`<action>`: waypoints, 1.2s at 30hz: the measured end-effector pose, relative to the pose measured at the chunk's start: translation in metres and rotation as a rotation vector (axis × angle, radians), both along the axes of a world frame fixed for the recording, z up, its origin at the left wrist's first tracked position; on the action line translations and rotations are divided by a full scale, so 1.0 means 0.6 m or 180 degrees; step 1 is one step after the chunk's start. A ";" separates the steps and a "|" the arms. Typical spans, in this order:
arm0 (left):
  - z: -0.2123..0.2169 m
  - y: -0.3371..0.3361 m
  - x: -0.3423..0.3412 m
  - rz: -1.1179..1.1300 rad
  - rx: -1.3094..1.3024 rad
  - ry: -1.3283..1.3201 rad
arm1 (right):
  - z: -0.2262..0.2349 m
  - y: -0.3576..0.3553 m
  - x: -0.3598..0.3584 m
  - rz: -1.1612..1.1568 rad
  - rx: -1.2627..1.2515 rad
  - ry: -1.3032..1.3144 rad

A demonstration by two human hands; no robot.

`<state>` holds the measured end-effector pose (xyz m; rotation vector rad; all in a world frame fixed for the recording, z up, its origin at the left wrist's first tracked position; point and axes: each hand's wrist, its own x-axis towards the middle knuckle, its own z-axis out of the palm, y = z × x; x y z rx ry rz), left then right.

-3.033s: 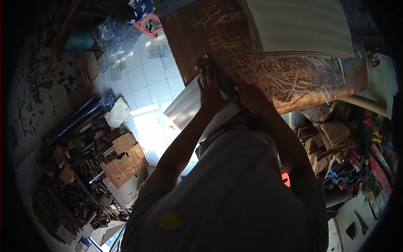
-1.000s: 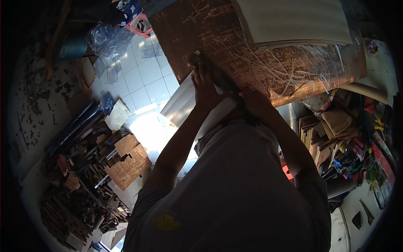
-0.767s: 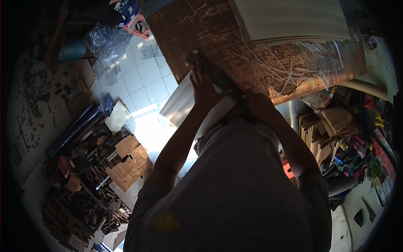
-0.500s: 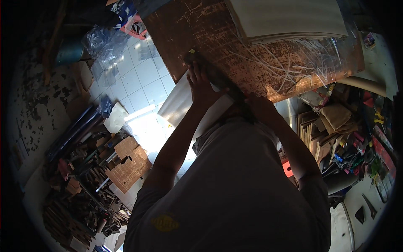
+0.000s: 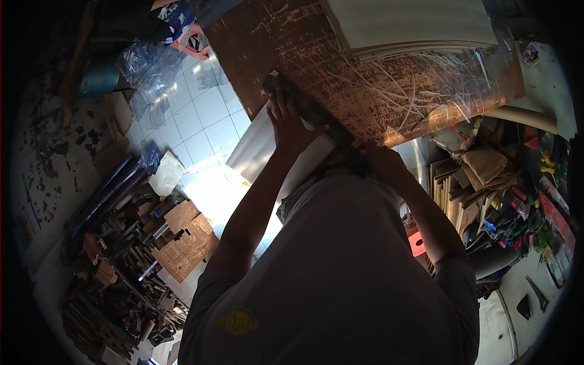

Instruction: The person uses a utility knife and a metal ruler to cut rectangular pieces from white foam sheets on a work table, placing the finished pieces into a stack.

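A long dark bar (image 5: 310,103) with small yellow marks lies aslant on the scratched brown worktable (image 5: 243,45), over the edge of a pale, glossy sheet (image 5: 249,149). My left hand (image 5: 289,129) presses down on the sheet and the bar, fingers spread and thumb reaching across. At the bar's near end, close to my body, is my right hand (image 5: 382,161). Its fingers are curled and in shadow, so what they hold cannot be made out. Part of the sheet hangs past the table's left edge, toward the tiled floor.
A stack of pale sheets (image 5: 413,24) sits at the far right, beside loose whitish strands (image 5: 413,91). Cardboard pieces (image 5: 462,182) and clutter crowd the right side. Wood scraps (image 5: 121,304) and brown boards (image 5: 185,240) are heaped at the left; clear plastic (image 5: 149,64) lies farther off.
My right hand has shifted slightly nearer to me and rightward, baring a yellow mark at the bar's near end. My left hand keeps its place on the bar. The whole view has drifted a little.
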<state>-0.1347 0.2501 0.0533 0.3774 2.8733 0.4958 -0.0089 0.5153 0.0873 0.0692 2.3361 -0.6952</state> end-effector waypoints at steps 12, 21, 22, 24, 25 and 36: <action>0.010 0.001 0.002 0.0024 -0.0106 -0.0083 | 0.047 0.003 -0.073 0.0395 -0.0198 0.0461; 0.014 0.006 -0.004 0.0067 -0.0226 -0.0255 | -0.042 -0.169 -0.214 -0.0618 -0.0417 0.1027; 0.013 0.005 -0.003 0.0073 -0.0238 -0.0261 | -0.045 -0.174 -0.223 -0.0629 -0.0519 0.1032; 0.009 0.004 -0.004 0.0019 -0.0333 -0.0208 | -0.045 -0.179 -0.235 -0.0635 -0.0624 0.1027; 0.007 0.004 -0.003 0.0026 -0.0337 -0.0216 | -0.043 -0.180 -0.240 -0.0561 -0.0754 0.0974; 0.003 0.005 -0.003 0.0027 -0.0096 -0.0047 | -0.026 -0.183 -0.282 -0.0234 -0.0775 0.0669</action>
